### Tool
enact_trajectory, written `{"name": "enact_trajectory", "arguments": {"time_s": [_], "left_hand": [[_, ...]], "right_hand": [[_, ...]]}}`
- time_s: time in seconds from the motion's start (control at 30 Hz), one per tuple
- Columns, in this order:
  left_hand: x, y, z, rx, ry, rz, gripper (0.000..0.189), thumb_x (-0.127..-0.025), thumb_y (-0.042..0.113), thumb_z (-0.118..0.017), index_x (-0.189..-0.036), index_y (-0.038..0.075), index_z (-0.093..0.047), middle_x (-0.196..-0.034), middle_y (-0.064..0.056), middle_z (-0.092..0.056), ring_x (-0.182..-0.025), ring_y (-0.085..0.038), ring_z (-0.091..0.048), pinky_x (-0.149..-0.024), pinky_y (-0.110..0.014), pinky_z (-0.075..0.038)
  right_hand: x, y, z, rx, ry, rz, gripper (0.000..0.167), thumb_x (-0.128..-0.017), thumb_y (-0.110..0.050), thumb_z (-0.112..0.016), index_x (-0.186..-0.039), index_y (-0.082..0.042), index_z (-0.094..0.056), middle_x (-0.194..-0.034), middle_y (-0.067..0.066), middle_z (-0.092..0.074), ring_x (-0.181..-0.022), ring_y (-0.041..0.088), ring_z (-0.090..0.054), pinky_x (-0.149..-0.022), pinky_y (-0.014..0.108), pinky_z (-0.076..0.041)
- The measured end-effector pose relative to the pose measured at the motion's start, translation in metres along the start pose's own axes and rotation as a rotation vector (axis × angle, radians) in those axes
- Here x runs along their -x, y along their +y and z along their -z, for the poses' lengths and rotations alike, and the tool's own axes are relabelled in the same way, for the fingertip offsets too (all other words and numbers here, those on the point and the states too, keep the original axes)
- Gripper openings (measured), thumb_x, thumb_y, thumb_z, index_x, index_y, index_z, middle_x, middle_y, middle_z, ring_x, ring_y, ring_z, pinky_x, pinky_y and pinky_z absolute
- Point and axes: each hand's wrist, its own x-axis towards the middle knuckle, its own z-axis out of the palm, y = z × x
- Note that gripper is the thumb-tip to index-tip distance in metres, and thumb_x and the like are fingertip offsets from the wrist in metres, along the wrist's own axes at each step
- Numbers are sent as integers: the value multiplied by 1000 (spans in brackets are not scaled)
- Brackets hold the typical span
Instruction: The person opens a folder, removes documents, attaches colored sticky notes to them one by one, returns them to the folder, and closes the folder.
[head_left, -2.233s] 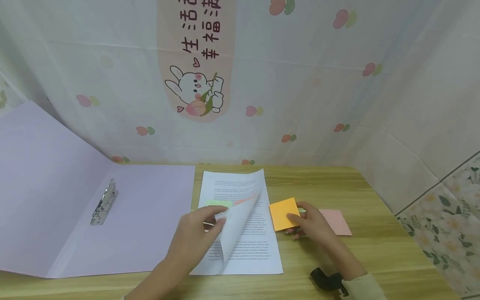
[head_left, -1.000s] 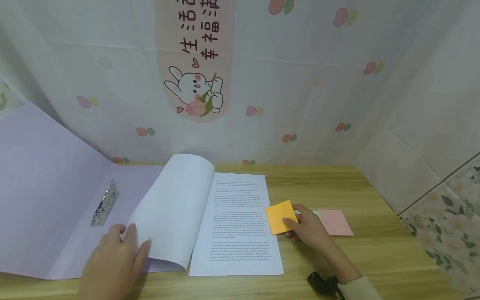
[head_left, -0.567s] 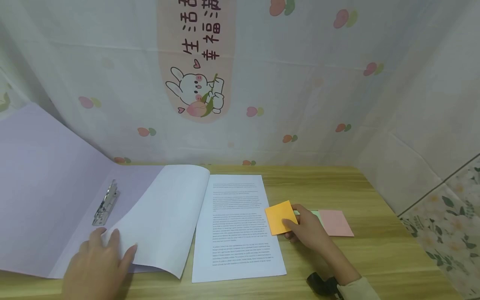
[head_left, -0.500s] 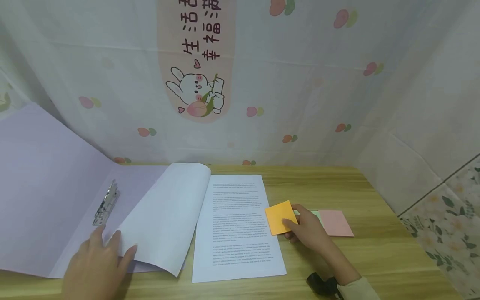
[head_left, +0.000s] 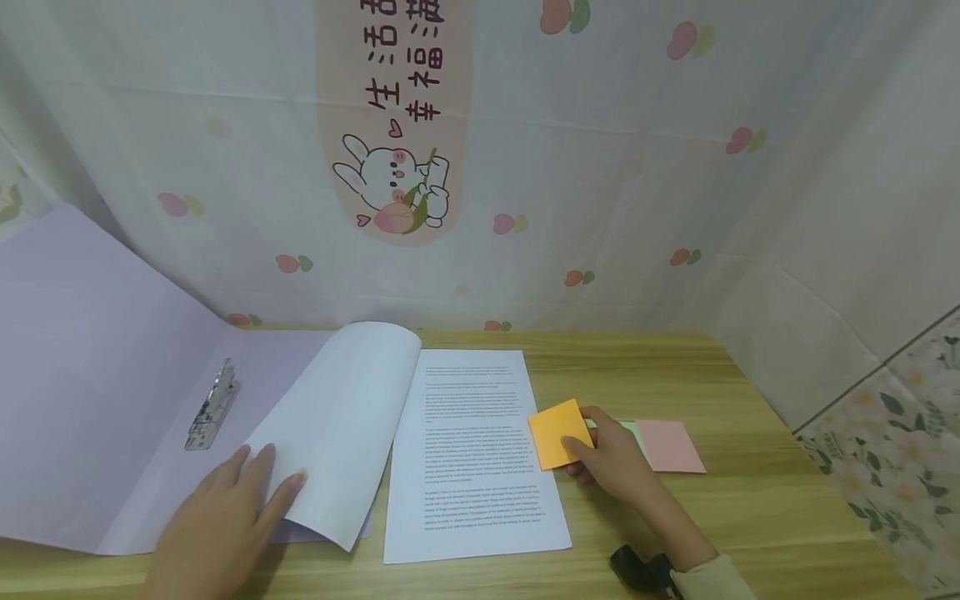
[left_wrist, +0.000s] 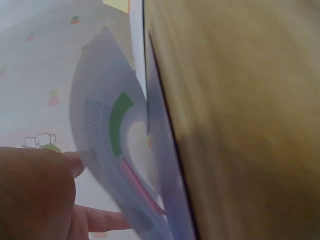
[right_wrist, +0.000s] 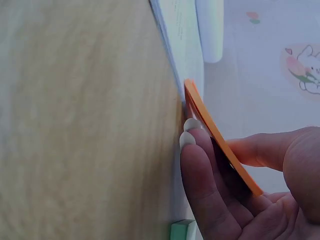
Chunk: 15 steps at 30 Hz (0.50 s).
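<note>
A turned sheet of paper curls over to the left, blank side up. My left hand rests on its lower left corner, fingers and thumb extended. On the printed side, the left wrist view shows a green strip and a pink strip. To the right lies printed paper. My right hand pinches an orange sticky note pad, thumb on top and fingers beneath, over the paper's right edge. Seen from the right wrist, the pad is tilted.
A purple folder stands open at the left, its metal clip near the spine. Pink sticky notes and green ones, partly hidden, lie behind my right hand. A black object is by the right wrist. A patterned curtain hangs behind the table.
The top sheet, lifted by my left hand at first, has been turned over leftward, baring the printed page beneath. My left hand went left with it, then slightly back right. The right hand kept the pad.
</note>
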Motion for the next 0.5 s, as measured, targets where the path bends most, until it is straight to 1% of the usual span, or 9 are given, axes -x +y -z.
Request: {"name": "enact_trajectory", "arguments": {"time_s": [0.1, 0.17, 0.27, 0.33, 0.4, 0.5], "left_hand": [[-2, 6, 5, 2, 18, -13, 69, -104, 51, -48, -138, -8, -54, -139, -41, -50, -126, -59, -50, -100, -71, -42], [-3, 12, 9, 7, 51, -27, 67, -102, 49, -53, -138, -7, -54, -138, -40, -51, -125, -58, -51, -101, -69, -43], [-5, 29, 17, 11, 115, -95, 63, -99, 45, -60, -137, -4, -56, -138, -35, -55, -125, -53, -55, -102, -66, -45], [-7, 48, 23, 19, 164, -164, 60, -96, 41, -66, -137, -1, -57, -138, -29, -58, -124, -48, -58, -101, -62, -49], [-10, 70, 29, 36, 194, -238, 57, -95, 39, -69, -138, 3, -59, -140, -23, -60, -125, -42, -60, -100, -58, -52], [-15, 107, 35, 67, 196, -324, 55, -94, 39, -71, -138, 8, -60, -143, -14, -60, -127, -32, -61, -99, -50, -55]], "right_hand": [[-1, -2, -1, -39, -4, -13, 50, -97, -11, -66, -141, 1, -45, -83, 10, -74, -64, 17, -71, -59, 29, -61], [-2, -3, -1, -74, -16, -19, 49, -97, -11, -66, -141, 0, -45, -85, 11, -74, -66, 18, -72, -60, 30, -62], [-2, -7, -1, -127, -44, -18, 50, -98, -13, -66, -141, -1, -45, -86, 12, -74, -68, 20, -73, -62, 30, -62], [-1, -11, 0, -159, -66, -10, 50, -98, -15, -66, -141, -2, -44, -88, 12, -74, -70, 21, -74, -63, 31, -63], [1, -16, 0, -188, -87, 5, 52, -97, -16, -67, -141, -2, -44, -90, 13, -74, -71, 23, -74, -64, 31, -63], [3, -28, -1, -218, -118, 54, 53, -97, -17, -68, -141, 0, -44, -93, 16, -75, -72, 24, -74, -64, 31, -63]]}}
